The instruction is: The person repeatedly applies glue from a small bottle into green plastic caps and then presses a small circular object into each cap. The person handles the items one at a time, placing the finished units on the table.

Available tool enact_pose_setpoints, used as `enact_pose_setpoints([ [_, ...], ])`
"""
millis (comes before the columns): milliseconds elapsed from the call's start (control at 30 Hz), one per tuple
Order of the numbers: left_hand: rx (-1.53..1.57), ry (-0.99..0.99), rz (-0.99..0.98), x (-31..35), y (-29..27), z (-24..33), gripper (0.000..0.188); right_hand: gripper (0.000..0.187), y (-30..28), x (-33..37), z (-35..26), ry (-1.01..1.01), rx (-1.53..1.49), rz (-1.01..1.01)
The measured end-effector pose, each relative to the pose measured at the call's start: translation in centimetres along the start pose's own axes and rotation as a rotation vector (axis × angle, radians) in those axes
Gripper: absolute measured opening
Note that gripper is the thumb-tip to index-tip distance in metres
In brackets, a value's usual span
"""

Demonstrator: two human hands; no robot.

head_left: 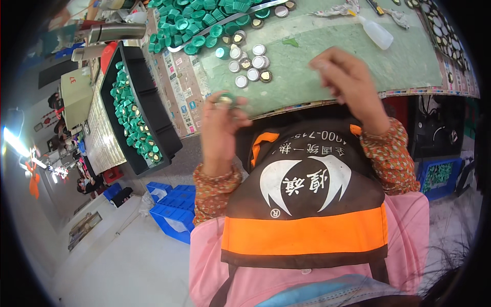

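Note:
My left hand is raised at the near left edge of the worktable, its fingers closed around a small green ridged cap with something pale inside it. My right hand hovers over the green mat, fingers bent and thumb apart, slightly blurred; I see nothing in it. Between the hands, farther back, lie several round discs, some white-faced and some dark-rimmed with a pale centre. One lighter green cap stands beside them. A large heap of green caps covers the far left of the table.
A white squeeze bottle lies at the far right, near a crumpled cloth. At the right edge is a tray of discs. To my left stands a black bin of filled green caps; blue crates sit below.

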State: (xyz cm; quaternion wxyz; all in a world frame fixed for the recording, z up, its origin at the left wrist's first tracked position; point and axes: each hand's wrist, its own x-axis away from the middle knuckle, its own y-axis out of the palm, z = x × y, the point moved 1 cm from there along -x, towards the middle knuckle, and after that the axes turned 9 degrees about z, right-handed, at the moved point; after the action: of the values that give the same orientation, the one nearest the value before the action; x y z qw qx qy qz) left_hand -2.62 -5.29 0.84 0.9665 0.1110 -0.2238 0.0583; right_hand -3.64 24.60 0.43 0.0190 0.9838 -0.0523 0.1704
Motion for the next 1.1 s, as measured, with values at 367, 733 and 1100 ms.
enact_pose_setpoints([
  [367, 0.618, 0.296, 0.034, -4.3, -9.5, 6.4, 0.046, 0.047, -8.9, -4.2, 1.2, -0.809, 1.233, 0.656],
  [733, -1.479, 0.954, 0.122, -9.1, 2.5, 3.5, 0.034, 0.042, -9.2, -4.9, 1.7, -0.803, 0.989, 0.616],
  [1100, -0.651, 0.484, 0.055, -10.3, -0.3, 2.0, 0.036, 0.033, -4.4, -1.5, -0.4, -0.313, 0.065, 0.161],
])
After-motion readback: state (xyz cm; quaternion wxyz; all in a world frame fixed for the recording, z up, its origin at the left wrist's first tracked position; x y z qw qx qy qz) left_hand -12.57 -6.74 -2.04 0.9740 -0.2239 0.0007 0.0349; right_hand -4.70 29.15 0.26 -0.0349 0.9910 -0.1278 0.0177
